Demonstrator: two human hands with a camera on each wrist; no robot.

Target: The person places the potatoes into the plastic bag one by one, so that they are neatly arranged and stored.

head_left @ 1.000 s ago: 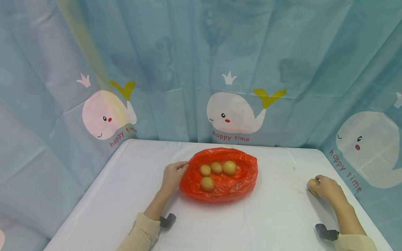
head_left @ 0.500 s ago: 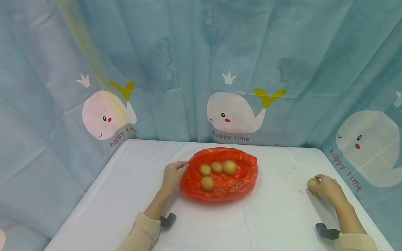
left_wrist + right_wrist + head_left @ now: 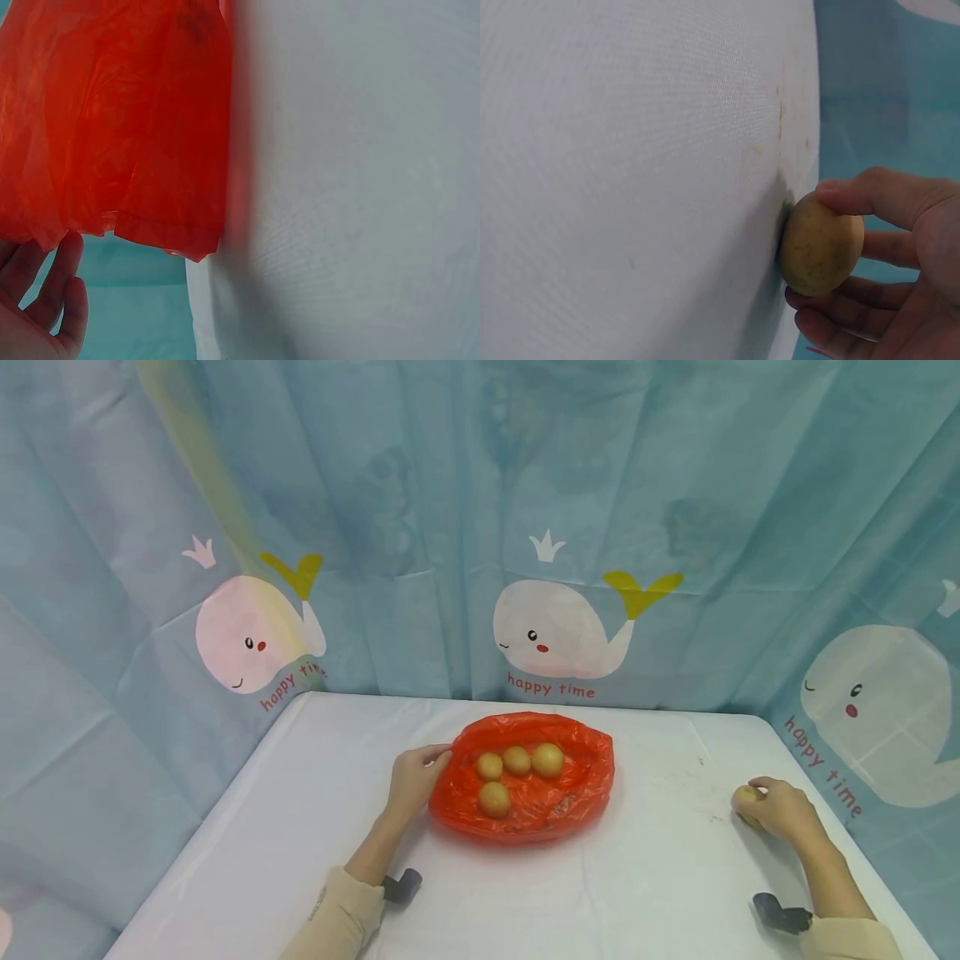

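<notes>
A thin red plastic bag lies with its mouth spread wide, and several potatoes sit in it. My left hand is at the bag's left rim, pinching the edge with its fingertips. In the left wrist view, the fingers meet the bag's edge, which partly hides the fingertips. Far to the right, my right hand holds a single potato low at the tabletop. The right wrist view has the thumb on one side of this potato and fingers round the other.
A white cloth covers the table, with faint brown specks left of the right hand. Behind and at both sides hangs a blue curtain printed with whales. Dark wrist-camera mounts sit beside both forearms.
</notes>
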